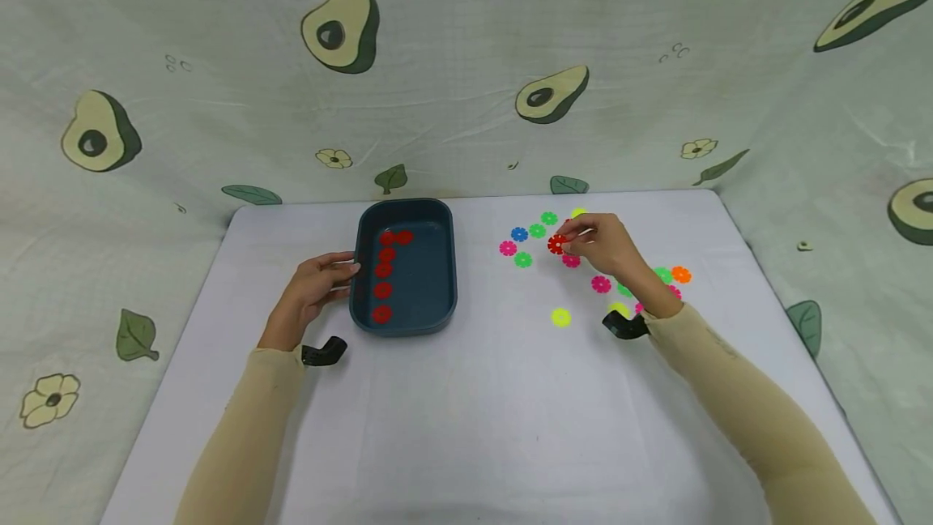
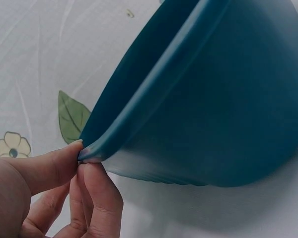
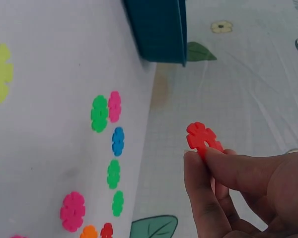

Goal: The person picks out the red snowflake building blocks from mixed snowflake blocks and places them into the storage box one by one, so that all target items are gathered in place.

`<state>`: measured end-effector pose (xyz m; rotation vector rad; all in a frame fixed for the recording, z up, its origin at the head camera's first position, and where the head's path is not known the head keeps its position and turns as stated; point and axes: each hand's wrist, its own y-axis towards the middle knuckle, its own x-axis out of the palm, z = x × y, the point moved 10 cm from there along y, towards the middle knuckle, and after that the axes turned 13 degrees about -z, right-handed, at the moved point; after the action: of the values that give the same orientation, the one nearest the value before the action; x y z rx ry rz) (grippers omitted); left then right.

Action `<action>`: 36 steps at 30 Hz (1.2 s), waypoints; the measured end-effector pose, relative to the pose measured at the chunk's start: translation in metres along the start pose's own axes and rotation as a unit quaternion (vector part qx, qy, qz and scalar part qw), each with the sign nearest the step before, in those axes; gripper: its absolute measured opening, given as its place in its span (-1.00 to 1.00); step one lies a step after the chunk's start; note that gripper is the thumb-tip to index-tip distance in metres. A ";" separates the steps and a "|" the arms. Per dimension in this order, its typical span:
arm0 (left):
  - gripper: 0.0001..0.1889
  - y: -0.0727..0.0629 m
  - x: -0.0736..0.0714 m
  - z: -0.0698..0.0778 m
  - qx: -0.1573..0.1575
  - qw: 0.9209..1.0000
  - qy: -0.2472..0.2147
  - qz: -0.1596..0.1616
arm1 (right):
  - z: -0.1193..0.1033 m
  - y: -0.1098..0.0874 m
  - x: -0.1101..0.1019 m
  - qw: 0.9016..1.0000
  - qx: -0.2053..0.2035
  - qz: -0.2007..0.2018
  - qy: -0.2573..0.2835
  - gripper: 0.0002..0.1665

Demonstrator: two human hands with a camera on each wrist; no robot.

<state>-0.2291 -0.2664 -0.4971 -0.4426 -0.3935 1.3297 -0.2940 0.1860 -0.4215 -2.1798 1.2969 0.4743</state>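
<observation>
My left hand (image 1: 313,290) pinches the rim of a dark blue rectangular tray (image 1: 426,290) at its left side; the left wrist view shows thumb and fingertips on the rim's corner. Inside lie several red flower-shaped plastic discs (image 1: 382,290), in a line that bends right at the far end. To the right, my right hand (image 1: 601,243) holds one red notched disc (image 3: 200,135) between thumb and fingertips, raised over the table. Around and under that hand are loose discs in other colours, among them a blue one (image 1: 519,234) and a pink one (image 1: 507,248); the hand and forearm cover some of them.
The white table (image 1: 466,428) backs onto a hanging cloth (image 1: 452,47) printed with avocados and leaves. A yellow disc (image 1: 560,317) lies nearer the front, apart from the others. An orange disc (image 1: 681,275) lies right of the right wrist. Black mounts sit at both wrists.
</observation>
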 end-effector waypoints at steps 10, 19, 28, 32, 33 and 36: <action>-0.37 0.001 0.001 0.000 0.002 1.000 -0.002 0.000 | -0.027 0.015 0.022 0.999 -0.044 -0.017 0.002 -0.74; -0.37 0.000 0.001 0.001 0.006 1.000 -0.011 -0.001 | -0.047 0.028 0.045 0.997 -0.054 -0.036 0.030 -0.81; -0.36 0.000 0.000 -0.001 0.004 1.000 -0.017 -0.003 | -0.073 0.038 0.067 0.995 -0.091 -0.045 0.017 -0.85; -0.37 0.000 -0.001 -0.001 0.002 1.000 -0.017 0.000 | -0.083 0.041 0.076 0.994 -0.091 -0.051 0.018 -0.84; -0.36 0.001 -0.001 -0.001 0.001 1.000 -0.018 0.000 | -0.085 0.042 0.078 0.994 -0.091 -0.054 0.021 -0.84; -0.36 0.002 -0.001 -0.002 0.002 1.000 -0.021 -0.003 | -0.090 0.046 0.084 0.993 -0.096 -0.058 0.023 -0.83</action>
<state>-0.2301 -0.2667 -0.4998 -0.4112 -0.4262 1.3352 -0.2927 0.0553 -0.4107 -2.4238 1.1819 0.5230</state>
